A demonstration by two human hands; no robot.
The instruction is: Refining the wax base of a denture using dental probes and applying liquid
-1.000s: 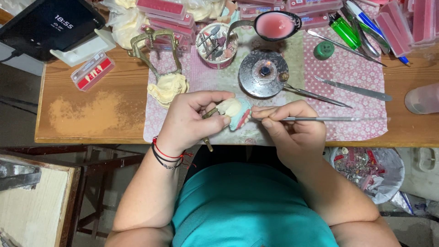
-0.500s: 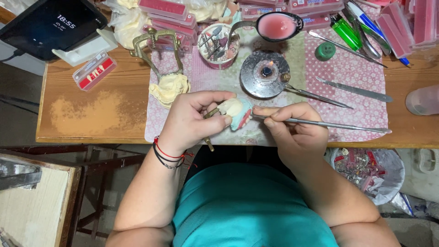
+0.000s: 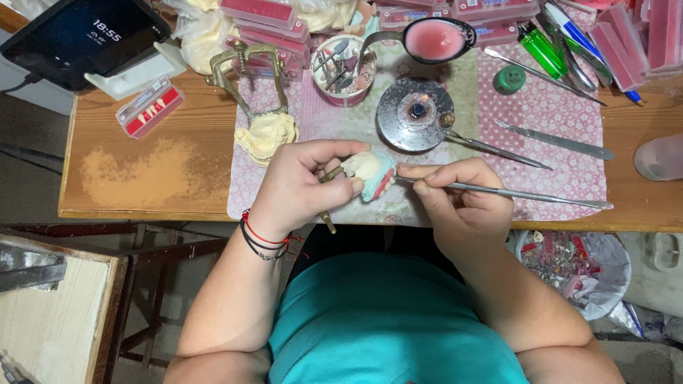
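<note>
1. The left hand [image 3: 302,186] holds a small plaster tooth model [image 3: 366,171] with a pink and blue rim; its grip is closed around the model, thumb in front and fingers behind, just above the near edge of the worktop [image 3: 142,163].
2. The right hand [image 3: 459,199] pinches a thin metal tool [image 3: 512,192] like a pen, its grip narrow on the shaft. The tip meets the model's right side; the long handle points away to the right.
3. The model sits between both hands, touching the left fingers and the tool tip, above the patterned mat [image 3: 555,128].
4. Risk, as I judge it: the tip could slip off the rounded rim and jab the left thumb, since that thumb lies just beside the contact point.
5. Pressing too hard could chip the plaster or gouge the pink part.
6. The small burner [image 3: 416,114] stands near, behind the hands; a lifted wrist could brush it or the spoon of pink wax [image 3: 434,39].
</note>
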